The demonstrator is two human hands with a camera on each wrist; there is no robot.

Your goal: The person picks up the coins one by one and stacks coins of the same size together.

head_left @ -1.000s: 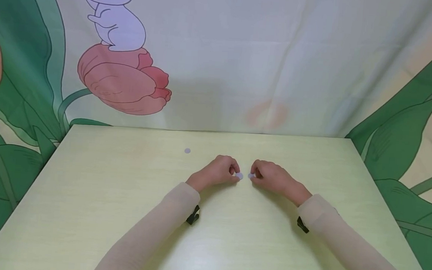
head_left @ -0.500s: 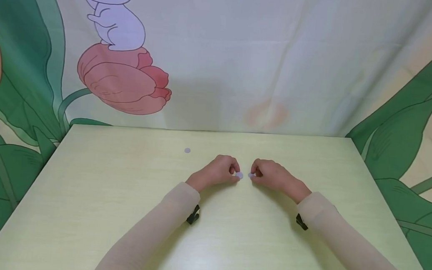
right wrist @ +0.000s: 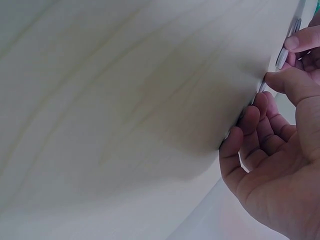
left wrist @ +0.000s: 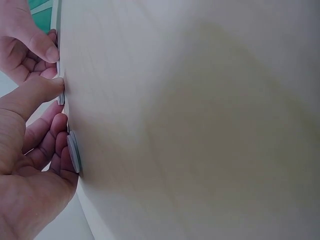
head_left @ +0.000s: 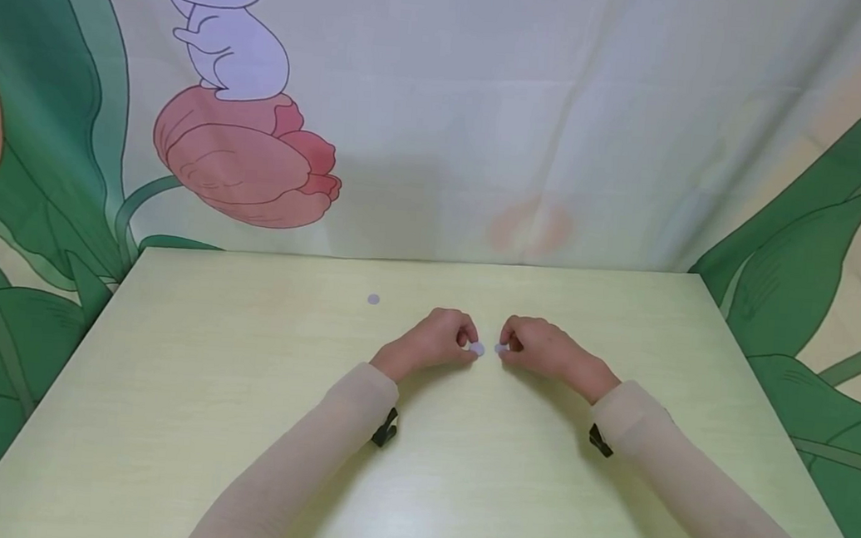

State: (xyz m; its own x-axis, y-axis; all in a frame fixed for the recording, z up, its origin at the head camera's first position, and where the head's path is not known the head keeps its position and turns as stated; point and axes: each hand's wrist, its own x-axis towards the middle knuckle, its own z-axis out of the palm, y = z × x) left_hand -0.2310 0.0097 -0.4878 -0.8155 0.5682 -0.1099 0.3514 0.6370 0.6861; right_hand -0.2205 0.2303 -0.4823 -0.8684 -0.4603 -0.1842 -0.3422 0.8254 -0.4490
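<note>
Thumb and fingers of my left hand [head_left: 435, 338] pinch a small, silvery, coin-like disc [head_left: 477, 349] just over or on the table, right of the table's middle. Facing it, a short gap away, my right hand [head_left: 546, 350] pinches a second disc [head_left: 501, 348], mostly covered by the fingertips. A third disc [head_left: 373, 299] lies flat on the table behind and to the left of my left hand; the left wrist view shows this loose disc [left wrist: 74, 151] past the curled fingers. In the right wrist view, the left hand's disc [right wrist: 281, 59] appears edge-on at the upper right.
The pale wooden table [head_left: 204, 403] ends at a back edge against a hanging cloth [head_left: 440, 136], printed with a white animal, pink flowers and green leaves. Dark straps [head_left: 385, 429] sit on both wrists, below the sleeves.
</note>
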